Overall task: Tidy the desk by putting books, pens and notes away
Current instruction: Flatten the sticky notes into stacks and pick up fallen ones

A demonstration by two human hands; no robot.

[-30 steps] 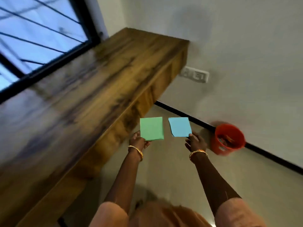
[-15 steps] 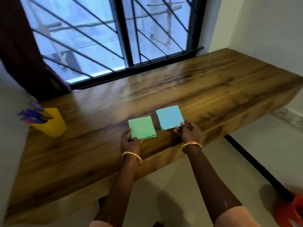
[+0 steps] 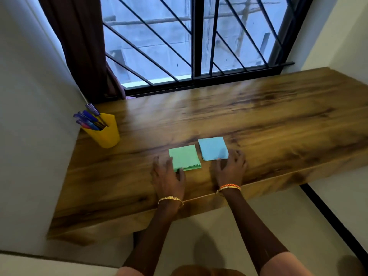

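A: Where do the notes sit, measured from the yellow pen cup [image 3: 105, 133]?

B: Both pads lie flat on the wooden tabletop [image 3: 258, 124], to the right of the cup and nearer the front edge. The green sticky-note pad [image 3: 184, 156] is the closer one to the cup; the blue sticky-note pad [image 3: 213, 148] lies just beside it, farther from the cup and slightly farther back — a thin strip of wood shows between them.

A: And the hands?

B: The left hand [image 3: 168, 179] rests palm down on the wood, fingers spread, its grip loose; thumb and forefinger touch the green pad's near left corner without closing on it. The right hand [image 3: 231, 168] is likewise spread and unclenched, fingertips at the blue pad's near edge, holding nothing. Each wrist carries a gold bangle.

A: What's in the cup?

B: Several blue and purple pens [image 3: 89, 118], leaning left toward the white wall. The cup stands at the tabletop's left end, well apart from the pads. Behind it hangs a dark curtain [image 3: 83, 46] — beside a barred window [image 3: 195, 38] that runs along the tabletop's back edge.
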